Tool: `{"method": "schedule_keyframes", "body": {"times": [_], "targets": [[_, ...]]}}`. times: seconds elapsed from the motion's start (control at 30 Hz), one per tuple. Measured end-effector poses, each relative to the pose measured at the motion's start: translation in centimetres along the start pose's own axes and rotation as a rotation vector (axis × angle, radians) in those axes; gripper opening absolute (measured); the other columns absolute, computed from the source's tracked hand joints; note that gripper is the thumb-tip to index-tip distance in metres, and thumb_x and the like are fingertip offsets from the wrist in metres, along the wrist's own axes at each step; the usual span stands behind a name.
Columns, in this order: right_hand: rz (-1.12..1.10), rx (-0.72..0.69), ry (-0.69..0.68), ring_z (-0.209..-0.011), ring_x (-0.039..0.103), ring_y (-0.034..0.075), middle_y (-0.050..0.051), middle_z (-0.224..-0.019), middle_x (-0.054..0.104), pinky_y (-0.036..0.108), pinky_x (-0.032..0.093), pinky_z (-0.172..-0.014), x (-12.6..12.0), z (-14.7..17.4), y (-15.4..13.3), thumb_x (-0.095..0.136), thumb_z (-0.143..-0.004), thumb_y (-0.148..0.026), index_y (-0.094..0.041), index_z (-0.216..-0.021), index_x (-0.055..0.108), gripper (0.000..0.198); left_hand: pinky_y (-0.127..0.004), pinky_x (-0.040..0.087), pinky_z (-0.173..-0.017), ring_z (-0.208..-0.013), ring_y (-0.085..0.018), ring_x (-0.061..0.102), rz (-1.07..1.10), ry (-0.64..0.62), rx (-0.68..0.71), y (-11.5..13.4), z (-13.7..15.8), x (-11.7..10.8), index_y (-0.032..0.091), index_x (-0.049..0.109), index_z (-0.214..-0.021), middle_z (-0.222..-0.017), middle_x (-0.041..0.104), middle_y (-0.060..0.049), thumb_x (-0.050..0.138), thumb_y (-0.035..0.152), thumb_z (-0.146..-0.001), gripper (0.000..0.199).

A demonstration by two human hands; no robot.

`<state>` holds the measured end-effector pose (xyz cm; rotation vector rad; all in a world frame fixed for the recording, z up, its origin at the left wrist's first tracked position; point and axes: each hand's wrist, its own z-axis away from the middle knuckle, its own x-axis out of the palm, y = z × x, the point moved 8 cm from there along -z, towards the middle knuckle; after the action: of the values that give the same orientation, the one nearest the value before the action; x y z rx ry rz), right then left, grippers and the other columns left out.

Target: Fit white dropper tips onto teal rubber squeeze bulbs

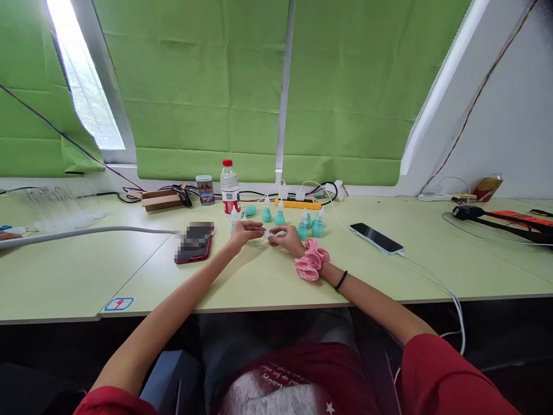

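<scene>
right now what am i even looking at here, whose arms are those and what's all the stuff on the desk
This is one picture from a camera worn on a person's head, looking forward and down, so the two bare arms reaching in from the bottom are that person's own. There is no machine.

The left hand and right hand meet in the middle of a pale green desk, pinching a small whitish piece between them; it is too small to tell what it is. A pink scrunchie sits on the right wrist.

Just behind the hands stand several small teal dropper bottles. Further back are a water bottle, a printed can and a yellow power strip. One phone lies to the left, another phone on a charging cable to the right.
</scene>
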<state>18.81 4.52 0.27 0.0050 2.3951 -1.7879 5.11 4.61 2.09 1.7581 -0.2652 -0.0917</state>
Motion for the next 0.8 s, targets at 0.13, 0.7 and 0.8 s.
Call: {"method": "schedule_keyframes", "body": {"times": [0.13,0.7,0.8], "targets": [[-0.111,0.051,0.053,-0.051,0.059,0.016,0.002,-0.063,0.058,0.030,0.053,-0.055,-0.19,0.09,-0.11,0.066,-0.056,-0.015,-0.014,-0.069,0.059,0.015,-0.037,0.049,-0.073,-0.070,-0.021,0.062,0.021,0.003,-0.013,0.12,0.10,0.16,0.007,0.060,-0.079,-0.077,0.066,-0.013,0.075,0.019,-0.042,0.042],[-0.340,0.199,0.070,-0.052,0.061,0.014,0.005,-0.061,0.063,0.026,0.054,-0.055,-0.60,0.35,0.00,0.067,-0.058,-0.013,-0.009,-0.067,0.061,0.012,-0.040,0.049,-0.075,-0.072,-0.023,0.062,-0.007,0.002,0.013,0.32,0.13,0.26,0.007,0.061,-0.080,-0.079,0.066,-0.014,0.077,0.024,-0.040,0.046],[-0.370,0.227,0.061,-0.054,0.061,0.015,0.006,-0.065,0.063,0.028,0.054,-0.058,-0.49,0.51,-0.09,0.067,-0.059,-0.013,-0.009,-0.068,0.061,0.012,-0.039,0.049,-0.076,-0.072,-0.022,0.062,-0.001,-0.003,0.029,0.52,0.18,0.34,0.007,0.061,-0.081,-0.079,0.066,-0.014,0.077,0.024,-0.041,0.046]]}}
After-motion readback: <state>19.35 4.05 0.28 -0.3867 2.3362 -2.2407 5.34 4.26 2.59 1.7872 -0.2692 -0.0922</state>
